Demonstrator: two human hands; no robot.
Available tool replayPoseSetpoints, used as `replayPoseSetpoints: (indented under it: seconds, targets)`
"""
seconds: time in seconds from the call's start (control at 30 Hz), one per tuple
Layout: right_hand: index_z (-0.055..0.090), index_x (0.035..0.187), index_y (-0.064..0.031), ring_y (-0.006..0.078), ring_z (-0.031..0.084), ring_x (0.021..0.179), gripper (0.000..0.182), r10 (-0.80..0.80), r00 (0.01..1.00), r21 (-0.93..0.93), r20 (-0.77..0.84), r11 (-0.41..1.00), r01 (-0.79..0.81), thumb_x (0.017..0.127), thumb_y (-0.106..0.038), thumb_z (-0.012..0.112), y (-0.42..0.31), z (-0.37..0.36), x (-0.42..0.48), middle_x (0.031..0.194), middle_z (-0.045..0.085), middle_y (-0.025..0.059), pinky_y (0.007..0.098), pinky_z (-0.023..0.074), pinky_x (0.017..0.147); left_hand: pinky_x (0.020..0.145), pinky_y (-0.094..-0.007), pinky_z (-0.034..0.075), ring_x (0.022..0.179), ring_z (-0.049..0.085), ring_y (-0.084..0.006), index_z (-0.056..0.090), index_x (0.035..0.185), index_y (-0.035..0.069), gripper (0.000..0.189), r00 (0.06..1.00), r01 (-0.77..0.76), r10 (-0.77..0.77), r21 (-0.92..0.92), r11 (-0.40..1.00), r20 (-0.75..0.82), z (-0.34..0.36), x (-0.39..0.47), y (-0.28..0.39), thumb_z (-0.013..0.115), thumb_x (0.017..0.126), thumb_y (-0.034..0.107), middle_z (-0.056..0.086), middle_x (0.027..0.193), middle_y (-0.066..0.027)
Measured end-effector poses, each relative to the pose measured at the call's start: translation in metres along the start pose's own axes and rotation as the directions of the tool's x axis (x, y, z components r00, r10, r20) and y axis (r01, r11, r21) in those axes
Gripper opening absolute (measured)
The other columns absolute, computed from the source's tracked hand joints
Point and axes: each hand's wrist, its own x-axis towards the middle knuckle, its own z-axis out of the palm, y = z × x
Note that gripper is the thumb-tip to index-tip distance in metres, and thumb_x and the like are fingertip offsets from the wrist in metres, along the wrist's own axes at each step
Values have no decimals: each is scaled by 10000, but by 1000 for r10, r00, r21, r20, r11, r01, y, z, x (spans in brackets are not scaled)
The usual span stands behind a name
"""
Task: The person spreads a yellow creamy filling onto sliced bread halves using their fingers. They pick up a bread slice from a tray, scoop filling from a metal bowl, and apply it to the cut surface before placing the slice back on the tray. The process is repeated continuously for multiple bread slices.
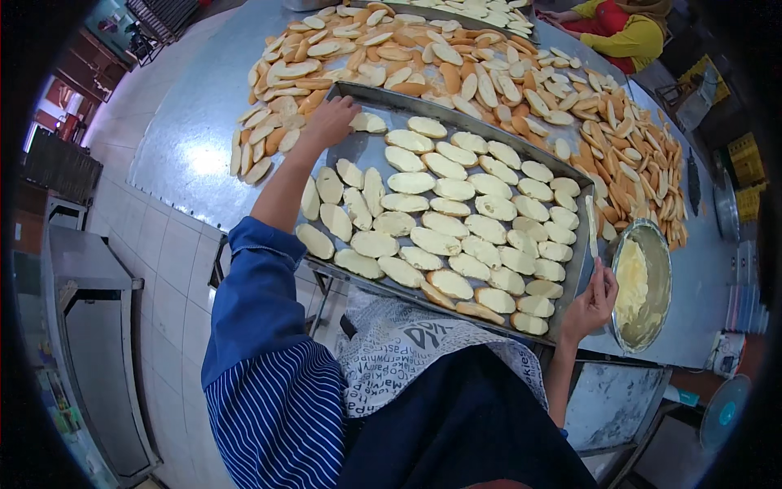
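A large metal baking tray (574, 269) lies in front of me, holding rows of oval bread slices (435, 241) coated with a pale cream spread. My left hand (333, 119) is at the tray's far left corner, close to a coated slice (369, 123); whether its fingers grip anything is unclear. At the tray's right edge my right hand (595, 301) holds a spreading knife (591, 227) upright, its blade covered with pale spread. Just right of that hand stands a metal bowl (665, 287) with a mound of pale yellow spread (632, 281) inside.
Piles of loose bread slices (611, 147) cover the metal table (183, 153) beyond the tray. Another filled tray (470, 23) lies at the far edge. A person (629, 33) in yellow sleeves is at the upper right. A metal stand (91, 257) is on the left.
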Motion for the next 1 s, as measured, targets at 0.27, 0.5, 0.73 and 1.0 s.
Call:
replayPoseSetpoints:
  seconds: [0.27,0.5,0.73,1.0]
  targets:
    - [675,1115,-71,183,548,849,403,14,1000,12,-6,1000,-14,816,147,514,4,-1,0,996,578,83,293,451,733,852,-423,471,1033,548,-325,469,1147,79,466,989,81,-109,-251,964,-97,25,31,13,692,740,131,531,1115,-116]
    - [675,1117,-76,158,547,823,346,65,997,-29,-32,997,-66,848,95,539,12,0,3,979,576,75,278,455,718,811,-420,486,1068,543,-305,501,1102,94,414,971,185,-226,-356,916,-78,-14,17,33,670,724,114,571,1117,-112]
    - [669,1125,-73,148,526,798,304,51,994,-20,-92,998,-53,882,52,535,18,-4,20,982,572,54,273,442,685,809,-424,462,979,570,-297,607,1063,101,306,836,-199,-4,-311,930,-548,-17,88,66,664,768,161,647,977,-101]
    - [662,1135,-70,165,563,896,310,49,970,-213,-238,972,-101,886,56,528,63,-60,51,1026,578,78,279,464,753,825,-443,473,1016,586,-325,552,1171,66,442,995,-52,18,-364,930,-97,-1,179,134,645,825,324,632,1065,-154]
